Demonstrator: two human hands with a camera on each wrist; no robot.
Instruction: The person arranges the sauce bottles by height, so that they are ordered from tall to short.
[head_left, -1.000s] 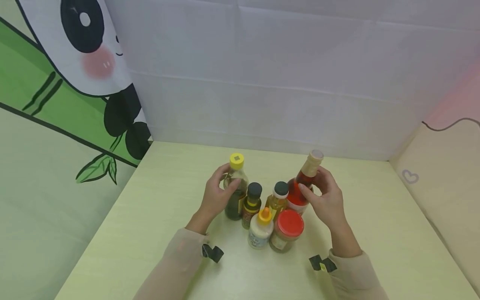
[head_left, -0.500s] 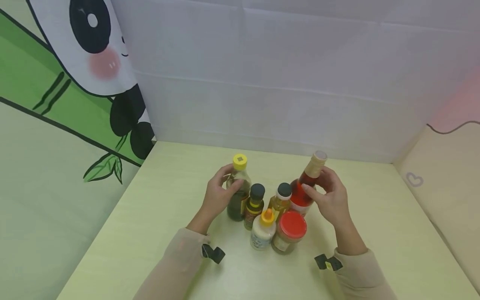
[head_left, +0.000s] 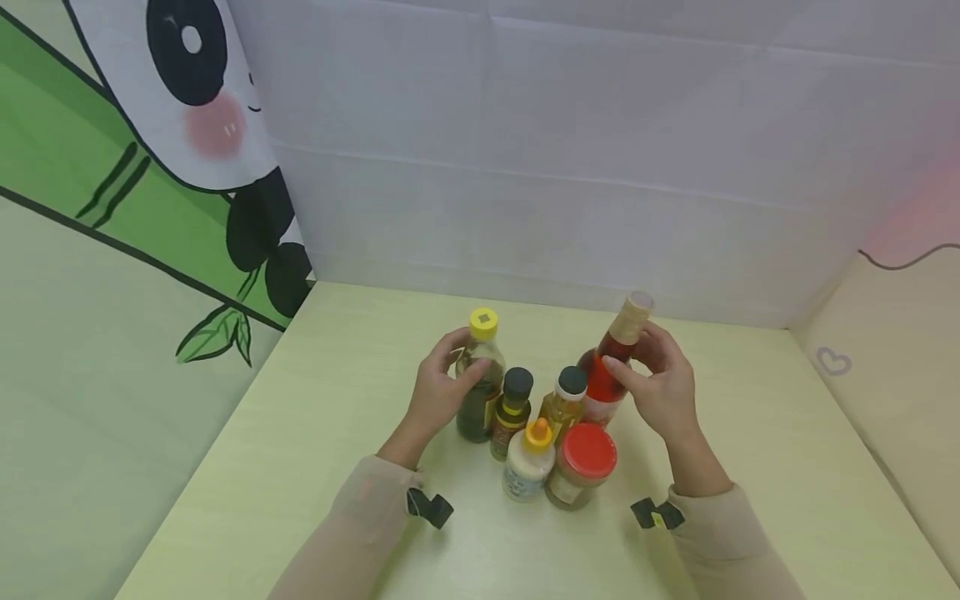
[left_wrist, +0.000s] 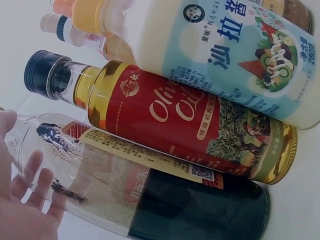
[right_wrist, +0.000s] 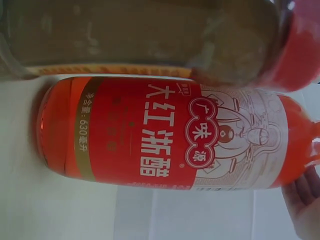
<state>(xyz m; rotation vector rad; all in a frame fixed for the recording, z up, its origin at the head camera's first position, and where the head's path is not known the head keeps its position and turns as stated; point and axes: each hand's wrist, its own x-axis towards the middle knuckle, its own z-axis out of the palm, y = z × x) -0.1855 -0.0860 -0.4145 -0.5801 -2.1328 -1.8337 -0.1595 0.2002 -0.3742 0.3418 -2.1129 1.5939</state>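
My left hand [head_left: 442,387] holds a yellow-capped bottle of dark liquid [head_left: 474,417] by its upper part, thumb across the front. In the left wrist view its fingers curl by that bottle's clear shoulder. On the other side of the group, my right hand [head_left: 663,392] grips a red vinegar bottle [right_wrist: 165,132] near the neck. This bottle leans to the right, its cap wrapped in pale gold. Between the hands stand an olive oil bottle [left_wrist: 170,120], a dark-capped bottle of yellow liquid [head_left: 564,406], a salad dressing bottle [head_left: 527,471] and a red-lidded jar [head_left: 588,454].
All the bottles are bunched closely at the middle of a pale table [head_left: 337,367]. A white wall sheet [head_left: 525,167] rises behind the back edge. Printed panels flank the table, the left one [head_left: 97,275] with a panda drawing.
The right hand and the red vinegar bottle have moved slightly up in the head view within the last half second. The left hand keeps its hold; the whole view has shifted a little.
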